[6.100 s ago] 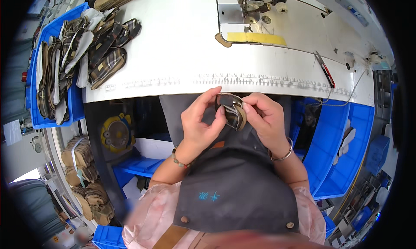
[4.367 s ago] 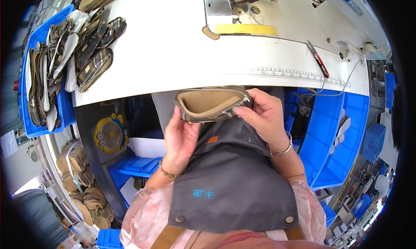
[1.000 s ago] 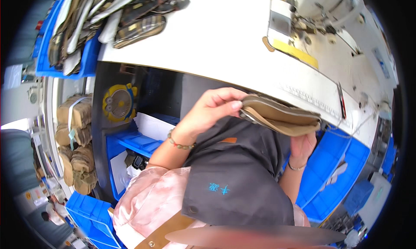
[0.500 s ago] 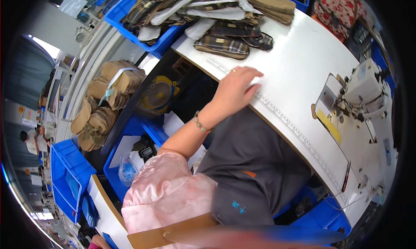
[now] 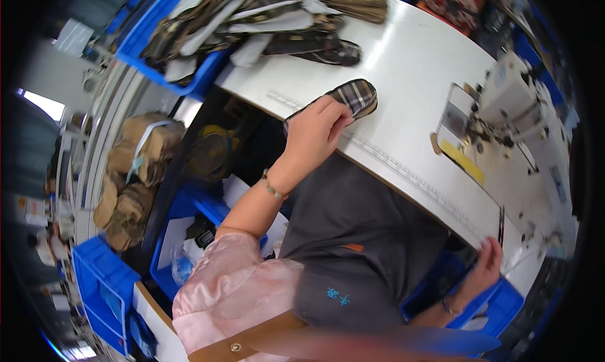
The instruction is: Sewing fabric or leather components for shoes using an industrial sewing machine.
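My left hand (image 5: 312,132) grips a plaid fabric piece (image 5: 359,97) with rounded ends, lying over the white tabletop's near edge. Part of the piece is hidden under my fingers. My right hand (image 5: 487,267) is low at the right, by the table edge, fingers loosely curved and apart, just below red-and-black scissors (image 5: 501,223); I see nothing in it. Plaid and white cut pieces (image 5: 265,21) are heaped in and beside a blue bin (image 5: 132,50) at the upper left.
A sewing machine (image 5: 504,91) stands on the table's right. Stacked tan pieces (image 5: 353,2) sit at the back. Tied khaki bundles (image 5: 145,147) and a blue crate (image 5: 101,274) are at my left. A yellow fan (image 5: 208,151) and more blue bins are under the table.
My view swung left. The zippered pouch held in both hands earlier is out of sight. My left hand took a plaid piece from the heap's front; my right hand has come back into view.
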Action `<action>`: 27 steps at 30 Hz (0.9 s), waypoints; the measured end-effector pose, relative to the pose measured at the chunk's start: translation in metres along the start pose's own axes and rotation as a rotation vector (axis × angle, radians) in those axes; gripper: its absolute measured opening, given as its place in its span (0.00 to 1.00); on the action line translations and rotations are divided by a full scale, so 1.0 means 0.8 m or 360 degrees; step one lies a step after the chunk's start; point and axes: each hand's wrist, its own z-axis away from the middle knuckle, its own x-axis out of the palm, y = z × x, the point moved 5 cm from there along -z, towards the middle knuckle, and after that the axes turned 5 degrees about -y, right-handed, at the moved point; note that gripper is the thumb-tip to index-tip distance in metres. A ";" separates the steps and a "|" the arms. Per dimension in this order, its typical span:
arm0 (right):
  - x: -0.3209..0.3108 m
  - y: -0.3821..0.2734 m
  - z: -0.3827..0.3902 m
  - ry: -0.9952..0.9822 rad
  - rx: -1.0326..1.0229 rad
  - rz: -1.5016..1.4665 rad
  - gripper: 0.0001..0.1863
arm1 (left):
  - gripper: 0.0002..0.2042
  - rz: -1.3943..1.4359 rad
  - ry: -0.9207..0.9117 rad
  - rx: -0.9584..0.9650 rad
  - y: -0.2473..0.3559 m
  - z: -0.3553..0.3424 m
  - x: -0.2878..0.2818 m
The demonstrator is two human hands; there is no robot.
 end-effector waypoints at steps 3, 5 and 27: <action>0.114 -0.065 0.013 -0.0482 -0.0132 -0.0364 0.08 | 0.08 0.0401 -0.0019 0.0124 0.055 0.022 0.022; 0.153 -0.091 0.017 -0.0648 -0.0076 -0.0527 0.11 | 0.09 0.0512 -0.0010 0.0277 0.090 0.032 0.036; 0.181 -0.085 0.041 -0.1255 0.0388 -0.1136 0.06 | 0.16 0.1936 -0.1095 -0.0719 0.111 0.095 0.106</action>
